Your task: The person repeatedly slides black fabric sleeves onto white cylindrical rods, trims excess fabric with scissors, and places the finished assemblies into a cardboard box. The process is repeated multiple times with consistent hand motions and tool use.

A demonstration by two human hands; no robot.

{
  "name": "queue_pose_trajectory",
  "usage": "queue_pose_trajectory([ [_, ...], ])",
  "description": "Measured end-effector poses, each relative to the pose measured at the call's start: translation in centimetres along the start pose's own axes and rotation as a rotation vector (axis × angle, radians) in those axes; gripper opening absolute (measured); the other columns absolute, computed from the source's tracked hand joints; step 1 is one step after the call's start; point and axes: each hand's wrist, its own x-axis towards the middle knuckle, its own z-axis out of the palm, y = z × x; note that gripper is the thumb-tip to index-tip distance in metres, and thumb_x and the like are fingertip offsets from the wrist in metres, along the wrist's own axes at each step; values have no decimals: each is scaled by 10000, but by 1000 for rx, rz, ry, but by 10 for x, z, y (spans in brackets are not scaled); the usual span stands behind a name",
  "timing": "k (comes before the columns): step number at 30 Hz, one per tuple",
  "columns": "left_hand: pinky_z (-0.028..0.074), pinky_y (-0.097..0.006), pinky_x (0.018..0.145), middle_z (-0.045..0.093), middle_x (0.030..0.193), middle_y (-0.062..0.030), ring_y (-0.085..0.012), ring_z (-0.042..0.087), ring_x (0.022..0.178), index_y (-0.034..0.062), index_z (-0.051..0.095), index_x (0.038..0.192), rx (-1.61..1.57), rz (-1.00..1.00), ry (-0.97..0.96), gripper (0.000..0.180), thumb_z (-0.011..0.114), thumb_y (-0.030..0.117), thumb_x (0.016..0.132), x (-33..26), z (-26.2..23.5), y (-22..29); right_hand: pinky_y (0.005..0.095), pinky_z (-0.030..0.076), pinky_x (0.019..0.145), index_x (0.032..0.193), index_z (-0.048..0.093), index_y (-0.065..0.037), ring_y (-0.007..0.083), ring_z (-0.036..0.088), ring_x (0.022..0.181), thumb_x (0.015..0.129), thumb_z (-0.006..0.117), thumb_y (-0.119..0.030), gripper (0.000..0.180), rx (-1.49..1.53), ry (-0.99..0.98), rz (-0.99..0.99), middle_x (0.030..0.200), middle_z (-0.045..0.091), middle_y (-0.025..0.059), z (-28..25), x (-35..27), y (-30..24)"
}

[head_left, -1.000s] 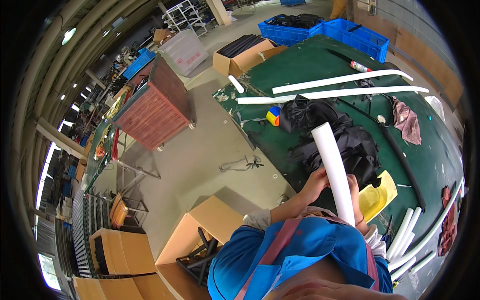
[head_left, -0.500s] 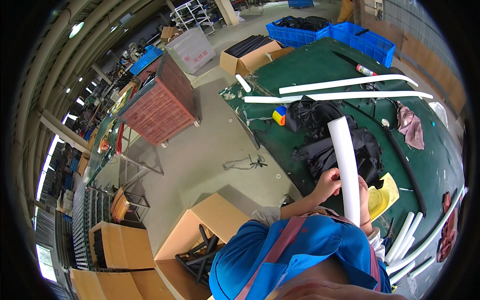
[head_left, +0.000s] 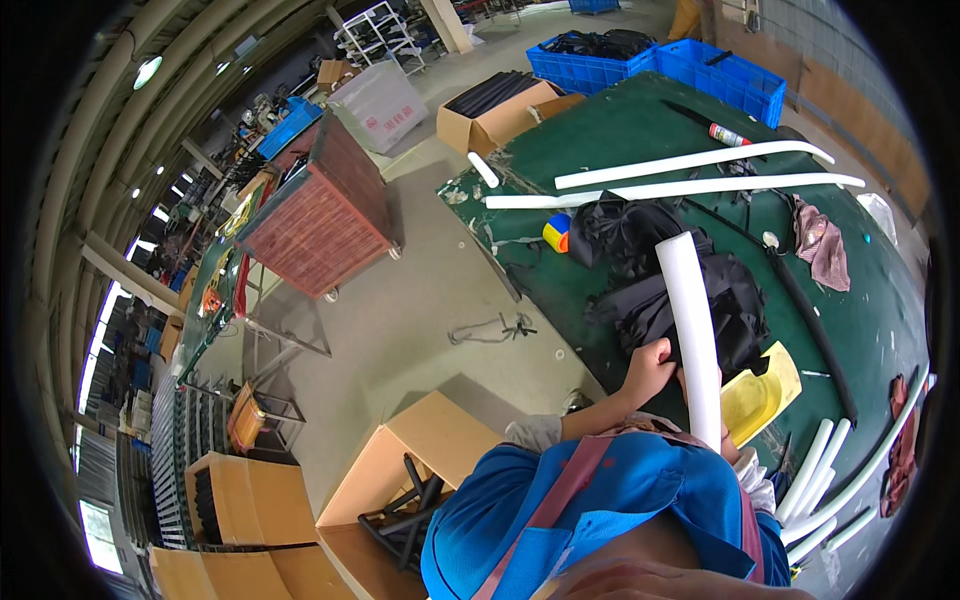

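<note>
A thick white tube [head_left: 690, 330] stands nearly upright in front of my chest, its lower end against my blue top. My left hand [head_left: 650, 370] is closed just left of the tube, with its thumb bent on top; what its fingers hold, if anything, is hidden. Most of my right hand [head_left: 731, 450] is behind the tube, so its grip does not show. Beyond both hands lies a heap of black fabric [head_left: 650, 240] on the green table [head_left: 610, 125]. A yellow scoop-like tray [head_left: 762, 395] rests right of the tube.
Two long white tubes [head_left: 680, 190] lie across the table's far part, near a roll of coloured tape [head_left: 556, 233]. Several white tubes [head_left: 808, 470] lie at the right, by a black padded strap [head_left: 805, 315]. An open carton [head_left: 440, 430] with black tubes stands left of me.
My left hand has shifted slightly left, away from the tube, and curled more tightly. My right hand has moved further behind the tube. The tube has hardly moved.
</note>
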Motion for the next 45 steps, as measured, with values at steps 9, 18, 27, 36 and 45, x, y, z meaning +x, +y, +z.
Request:
queue_pose_trajectory([
  [9, 434, -421, 534, 568, 705, -228, -391, 582, 649, 8, 577, 813, 70, 103, -129, 108, 649, 73, 767, -7, 7, 58, 313, 482, 603, 869, 548, -40, 190, 637, 684, 835, 656, -181, 180, -451, 166, -178, 719, 625, 119, 8, 8, -23],
  [18, 515, -378, 690, 671, 869, -197, -358, 661, 845, -17, 622, 960, 215, 128, -192, 216, 656, 130, 804, 13, -15, 32, 358, 510, 731, 924, 565, -29, 332, 630, 860, 844, 626, -205, 203, -634, -124, -207, 934, 622, 204, 7, -2, -31],
  [27, 482, -267, 646, 587, 863, -54, -142, 568, 724, 42, 521, 974, 64, -446, 76, 189, 594, 152, 838, 69, -55, 53, 333, 465, 883, 1482, 236, -115, 258, 574, 1059, 841, 679, -147, 779, 24, -792, -150, 1280, 515, 192, 23, -53, -156],
  [36, 368, -159, 627, 415, 773, 52, -29, 393, 665, 62, 474, 888, -391, -55, 263, 190, 544, -100, 816, 97, -89, 45, 360, 487, 847, 1434, 363, -134, 312, 630, 963, 862, 599, -57, 624, -536, -430, -284, 1125, 606, 214, 20, -54, -137],
  [45, 411, -176, 652, 538, 918, 16, -34, 493, 762, 53, 518, 980, -632, -240, 192, 202, 515, -73, 821, 81, -99, 65, 345, 460, 910, 1448, 339, -135, 299, 605, 1004, 873, 596, -55, 635, -661, -463, -186, 1168, 587, 198, 15, -61, -140],
])
